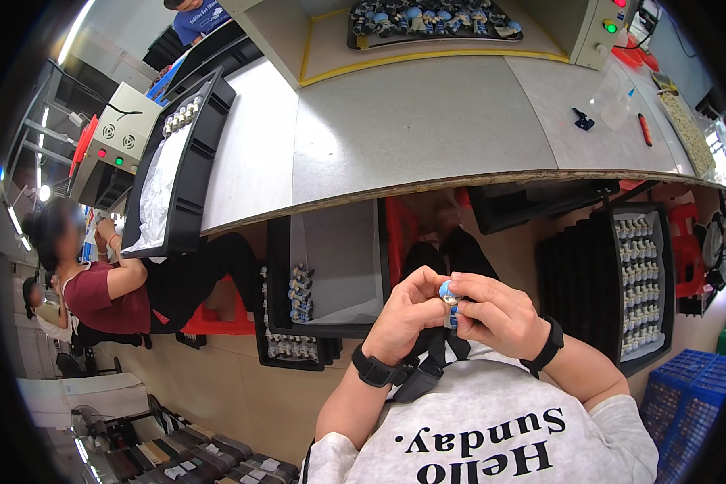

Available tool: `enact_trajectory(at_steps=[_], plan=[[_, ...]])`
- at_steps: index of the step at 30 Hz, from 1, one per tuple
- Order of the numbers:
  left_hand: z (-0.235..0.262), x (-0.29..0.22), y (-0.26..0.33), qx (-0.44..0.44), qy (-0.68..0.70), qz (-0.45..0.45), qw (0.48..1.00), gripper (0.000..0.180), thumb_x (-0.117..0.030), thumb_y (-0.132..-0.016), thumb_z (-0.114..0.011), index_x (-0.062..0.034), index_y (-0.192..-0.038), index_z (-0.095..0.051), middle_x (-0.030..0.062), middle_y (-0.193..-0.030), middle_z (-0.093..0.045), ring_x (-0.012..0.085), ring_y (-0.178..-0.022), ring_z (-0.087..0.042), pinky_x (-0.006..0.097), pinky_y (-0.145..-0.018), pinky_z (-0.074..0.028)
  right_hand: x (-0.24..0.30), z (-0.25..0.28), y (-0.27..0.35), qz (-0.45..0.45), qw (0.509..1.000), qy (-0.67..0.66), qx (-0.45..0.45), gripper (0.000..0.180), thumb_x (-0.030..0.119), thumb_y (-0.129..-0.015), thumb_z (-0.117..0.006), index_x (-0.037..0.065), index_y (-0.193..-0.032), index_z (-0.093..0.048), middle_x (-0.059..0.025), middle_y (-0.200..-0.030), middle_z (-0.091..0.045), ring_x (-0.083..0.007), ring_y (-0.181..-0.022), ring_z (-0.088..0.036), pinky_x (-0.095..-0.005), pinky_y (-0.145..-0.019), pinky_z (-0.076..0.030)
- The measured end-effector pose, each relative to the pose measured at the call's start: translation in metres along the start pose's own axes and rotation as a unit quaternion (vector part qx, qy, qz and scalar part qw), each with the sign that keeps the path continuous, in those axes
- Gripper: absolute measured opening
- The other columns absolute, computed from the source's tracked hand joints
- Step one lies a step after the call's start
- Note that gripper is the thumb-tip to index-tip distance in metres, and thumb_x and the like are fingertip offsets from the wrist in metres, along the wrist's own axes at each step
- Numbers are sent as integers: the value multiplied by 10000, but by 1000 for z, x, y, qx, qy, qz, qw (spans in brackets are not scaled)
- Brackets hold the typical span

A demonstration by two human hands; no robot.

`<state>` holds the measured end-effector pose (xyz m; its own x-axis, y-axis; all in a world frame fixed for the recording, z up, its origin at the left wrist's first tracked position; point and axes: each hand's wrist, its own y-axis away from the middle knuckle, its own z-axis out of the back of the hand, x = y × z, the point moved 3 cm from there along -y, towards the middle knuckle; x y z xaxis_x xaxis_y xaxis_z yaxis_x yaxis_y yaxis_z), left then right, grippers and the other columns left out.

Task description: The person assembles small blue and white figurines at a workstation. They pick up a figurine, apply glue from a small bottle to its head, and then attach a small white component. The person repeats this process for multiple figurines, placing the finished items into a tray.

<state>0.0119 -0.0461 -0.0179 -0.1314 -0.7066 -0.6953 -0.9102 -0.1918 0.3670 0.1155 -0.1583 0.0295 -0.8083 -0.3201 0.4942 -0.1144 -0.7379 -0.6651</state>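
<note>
Between my two hands, in front of my chest, is a small figurine with a light-blue top and a blue-and-white lower part (452,314). My left hand (405,317) grips it from the left, thumb and index finger pinched at its middle. From the other side my right hand (504,317) holds it, fingers curled around its upper part and thumb near its lower end. Parts of the figurine are hidden behind the fingers. Both hands are above my lap, short of the table edge.
A grey-white worktable (419,121) spans the far side; a tray of similar figurines (436,20) sits inside a lit box. Black trays (339,266) stand below at left, more at right (645,282). A person in a dark red shirt (109,290) sits at left. Blue crates (686,403) are at lower right.
</note>
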Motion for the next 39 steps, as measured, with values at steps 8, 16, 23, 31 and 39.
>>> enact_trajectory(at_steps=[8,16,23,31,39], plan=[[-3,-1,1,-6,1,-1,1000,256,70,-774,-485,-69,-990,-477,49,-981,-567,145,-874,-617,295,-737,-527,1,0,0,1,1000,0,0,153,9,-708,-676,-30,-792,-553,-163,-959,-618,-316,-918,-631,-333,-713,-566],[-3,-1,3,-2,4,-4,1000,246,66,-778,-489,-71,-982,-476,43,-977,-569,144,-874,-617,290,-732,-523,2,0,1,3,1000,2,-2,156,7,-704,-677,-27,-793,-554,-163,-961,-618,-316,-920,-631,-331,-714,-565],[-3,-1,3,3,1,-4,1000,242,63,-783,-492,-73,-983,-476,43,-980,-568,146,-876,-618,289,-729,-522,3,1,1,3,1000,1,0,161,8,-706,-678,-25,-804,-554,-166,-963,-617,-317,-923,-630,-333,-715,-563],[-4,0,3,1,7,-6,1000,252,70,-779,-481,-70,-989,-477,49,-988,-566,152,-882,-617,288,-730,-520,3,0,2,5,1000,0,-1,165,13,-708,-678,-23,-810,-554,-162,-971,-616,-321,-924,-628,-336,-717,-562],[-4,1,2,-10,8,7,1000,253,65,-780,-467,-66,-996,-477,54,-996,-558,154,-894,-609,279,-718,-516,-1,-2,5,-8,1000,0,4,173,14,-698,-682,-13,-807,-550,-156,-973,-616,-306,-929,-627,-332,-722,-559]])
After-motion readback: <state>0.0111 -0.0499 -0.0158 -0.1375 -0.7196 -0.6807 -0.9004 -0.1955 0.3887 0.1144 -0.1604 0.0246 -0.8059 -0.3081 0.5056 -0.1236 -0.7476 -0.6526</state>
